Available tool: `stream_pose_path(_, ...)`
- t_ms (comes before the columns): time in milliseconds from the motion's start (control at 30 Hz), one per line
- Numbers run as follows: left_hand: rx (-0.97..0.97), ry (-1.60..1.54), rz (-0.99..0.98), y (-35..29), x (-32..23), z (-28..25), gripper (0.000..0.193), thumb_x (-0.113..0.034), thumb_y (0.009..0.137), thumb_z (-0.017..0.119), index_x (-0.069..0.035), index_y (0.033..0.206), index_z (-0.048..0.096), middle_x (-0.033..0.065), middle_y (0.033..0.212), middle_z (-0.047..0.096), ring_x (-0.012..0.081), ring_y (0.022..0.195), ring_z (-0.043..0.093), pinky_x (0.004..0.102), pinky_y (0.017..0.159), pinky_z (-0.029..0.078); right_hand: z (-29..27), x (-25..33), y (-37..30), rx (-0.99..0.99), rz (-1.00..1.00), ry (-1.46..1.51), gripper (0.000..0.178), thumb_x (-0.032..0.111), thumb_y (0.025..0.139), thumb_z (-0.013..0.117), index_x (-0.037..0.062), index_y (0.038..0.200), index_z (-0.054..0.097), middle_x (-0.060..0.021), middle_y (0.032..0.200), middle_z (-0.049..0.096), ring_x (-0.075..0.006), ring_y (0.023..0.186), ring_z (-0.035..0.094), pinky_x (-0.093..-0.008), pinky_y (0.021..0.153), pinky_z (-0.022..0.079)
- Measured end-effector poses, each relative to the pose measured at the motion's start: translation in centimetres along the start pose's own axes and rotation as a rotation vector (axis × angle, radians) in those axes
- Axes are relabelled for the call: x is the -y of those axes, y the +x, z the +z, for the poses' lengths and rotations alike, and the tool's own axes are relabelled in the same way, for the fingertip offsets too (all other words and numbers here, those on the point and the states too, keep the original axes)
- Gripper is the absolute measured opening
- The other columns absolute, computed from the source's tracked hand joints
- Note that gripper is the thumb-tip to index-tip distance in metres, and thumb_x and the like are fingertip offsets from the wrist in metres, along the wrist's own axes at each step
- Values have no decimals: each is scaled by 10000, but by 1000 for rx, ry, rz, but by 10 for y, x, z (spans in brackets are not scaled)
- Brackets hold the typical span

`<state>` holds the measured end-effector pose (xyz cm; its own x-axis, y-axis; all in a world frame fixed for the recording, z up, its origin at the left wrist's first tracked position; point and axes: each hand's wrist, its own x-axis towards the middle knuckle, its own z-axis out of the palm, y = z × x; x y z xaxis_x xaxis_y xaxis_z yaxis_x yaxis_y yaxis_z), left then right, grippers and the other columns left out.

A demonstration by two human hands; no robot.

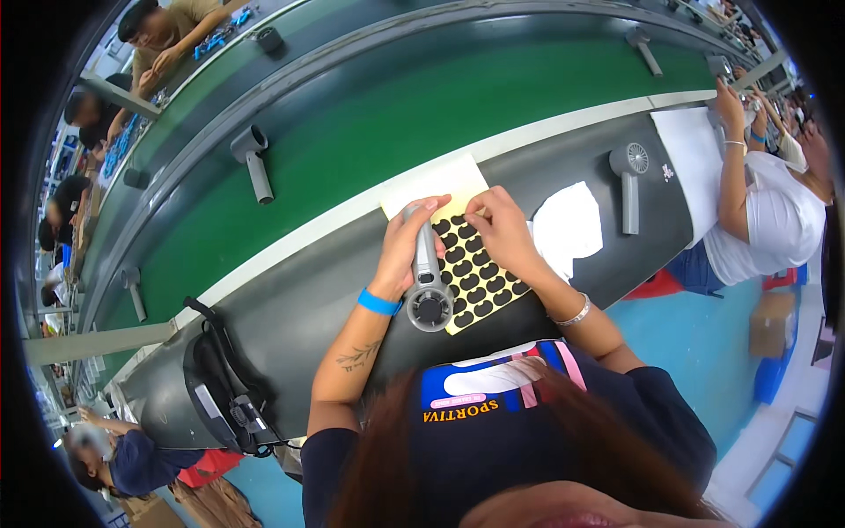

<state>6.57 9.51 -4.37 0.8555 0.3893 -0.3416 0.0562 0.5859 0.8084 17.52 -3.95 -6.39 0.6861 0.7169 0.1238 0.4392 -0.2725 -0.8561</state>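
Note:
My left hand (407, 244) is wrapped round the handle of a grey handheld fan (425, 260). The fan's round head (430, 307) points toward me, over the dark work surface. Beside it lies a pale yellow sheet of black stickers (480, 275), set in rows of rounded shapes. My right hand (503, 231) is closed in a pinch at the far end of those rows, its fingertips right against the sheet. Whatever sits between these fingertips is too small to make out. The fan's handle end is partly hidden by my left hand.
A second grey fan (629, 187) lies to the right, past a crumpled white sheet (568, 227). A black strapped pouch (223, 387) rests at left. Beyond runs a green conveyor belt (352, 132) carrying grey fan bodies (256, 167). Co-workers sit along both sides.

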Motion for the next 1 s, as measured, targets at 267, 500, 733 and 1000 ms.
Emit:
stream_pose_path(267,263,37,453,-31,-34,37,270,-55,865,588,-56,1025,370,76,957,462,149,733,550,289,677,478,-67,46,-9,-118,-71,426,126,-31,843,610,11,956,571,-9,875,586,-70,818,535,-205,762,422)
stream_pose_path(500,223,571,692,-44,-28,28,387,28,733,723,4,1086,566,127,1115,574,218,1069,560,346,900,451,-86,83,-37,-71,-126,531,252,-82,800,629,5,1008,517,-52,887,570,-118,845,542,-245,782,428)
stream_pose_path(733,1,858,799,-72,-33,43,432,64,624,735,-47,1038,685,95,1072,622,174,910,581,288,724,483,-77,94,-50,48,-89,685,318,-75,792,658,-1,1036,469,-98,886,614,-176,967,614,-289,845,475)
stream_pose_path(1000,94,583,630,-80,-11,52,475,169,682,669,18,1131,622,171,1166,586,206,948,641,268,726,584,-80,97,-56,104,32,732,289,-118,808,612,22,1001,449,-84,867,590,-225,1060,592,-270,825,492)
